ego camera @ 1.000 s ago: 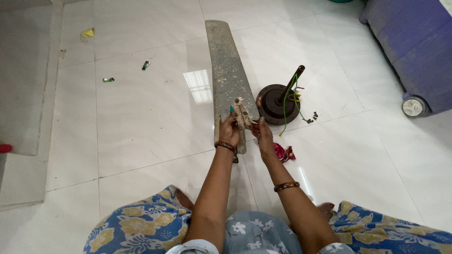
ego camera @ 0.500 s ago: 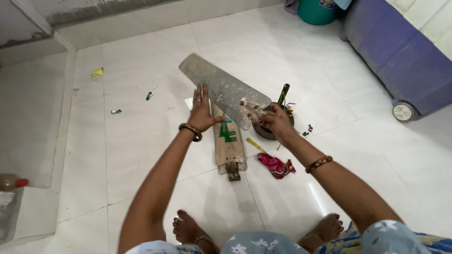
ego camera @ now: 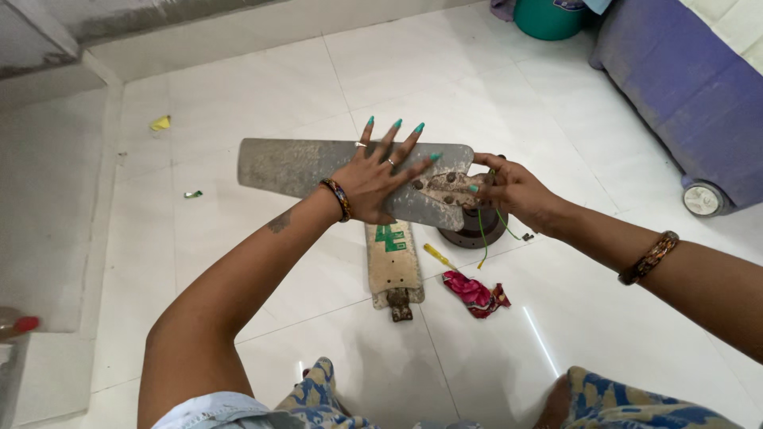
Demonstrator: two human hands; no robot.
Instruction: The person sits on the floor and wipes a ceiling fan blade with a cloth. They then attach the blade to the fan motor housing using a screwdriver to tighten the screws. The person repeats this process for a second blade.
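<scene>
A long dusty grey fan blade point(ego camera: 302, 165) hangs level above the white tiled floor, pointing left. My left hand point(ego camera: 380, 176) lies flat on its top face with fingers spread. My right hand point(ego camera: 509, 189) grips the rusty metal bracket point(ego camera: 447, 188) at the blade's right end. Below it on the floor lie a second, cream fan blade point(ego camera: 393, 266) with green markings and a dark round fan motor point(ego camera: 475, 229) with green wires, partly hidden by my right hand.
A yellow-handled screwdriver point(ego camera: 438, 256) and a crumpled pink cloth point(ego camera: 475, 292) lie by the cream blade. A purple-covered piece of furniture on a castor point(ego camera: 699, 95) stands at right, a teal bucket point(ego camera: 548, 17) behind. Small scraps point(ego camera: 161, 123) lie at left, near a raised step point(ego camera: 48, 199).
The grey blade has been lifted off the floor and swung from pointing away to lying crosswise. My left hand has flattened on it. The view has tilted up.
</scene>
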